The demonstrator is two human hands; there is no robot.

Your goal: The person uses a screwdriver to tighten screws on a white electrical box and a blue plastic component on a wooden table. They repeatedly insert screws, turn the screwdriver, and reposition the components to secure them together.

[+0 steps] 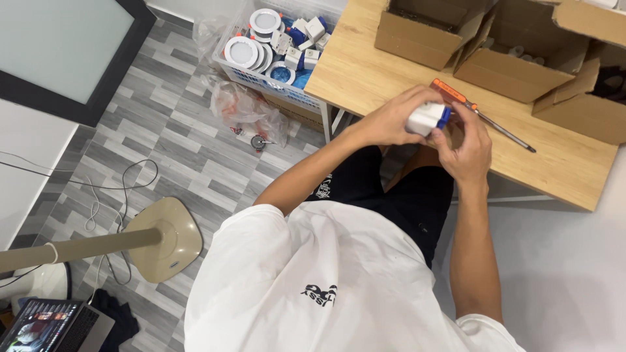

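Right now both hands meet over the near edge of the wooden table (pixel 365 78), clasping a small white box-shaped part (pixel 425 118) with a blue piece at one end. The left hand (pixel 393 120) curls over its top and far side, fingers clenched on the white body; the right hand (pixel 466 148) cups it from below and the near side, its fingertips pressed at the blue end. Whether the blue piece is being pushed in or pulled off cannot be told.

Just beyond the right fingers lies an orange-handled screwdriver (pixel 479 113), its shaft pointing away along the tabletop, untouched. Further past the fingers stand open cardboard boxes (pixel 515 65). Well off beyond the left knuckles, on the floor, a white basket (pixel 251 75) holds round white lamp fittings and more of the white-and-blue parts.

To handle this well, I judge the left hand should hold the white body steady while the right works the blue end squarely, with the pair kept over the table so nothing drops to the floor.
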